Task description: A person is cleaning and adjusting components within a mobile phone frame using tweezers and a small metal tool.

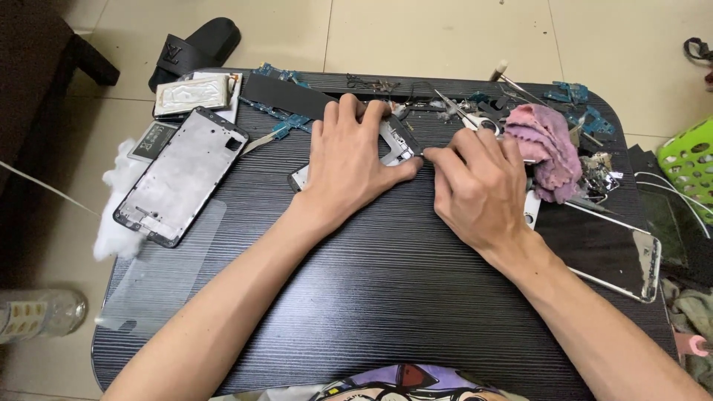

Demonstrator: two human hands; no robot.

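Observation:
My left hand (355, 160) lies flat over a small opened phone body (397, 141) in the middle of the black table (386, 297), pressing it down. My right hand (479, 186) sits just right of it, thumb and forefinger pinched together at the phone's right edge near the left thumb tip. What the pinched fingers hold is too small to tell. Most of the phone is hidden under my left hand.
A larger phone frame (182, 174) and a clear screen protector (160, 278) lie at the left, with a battery (191, 94) behind. A pink cloth (546, 145), tweezers, scissors and blue circuit boards (286, 119) crowd the back. A dark phone panel (601, 249) lies at the right, near a green basket (694, 160).

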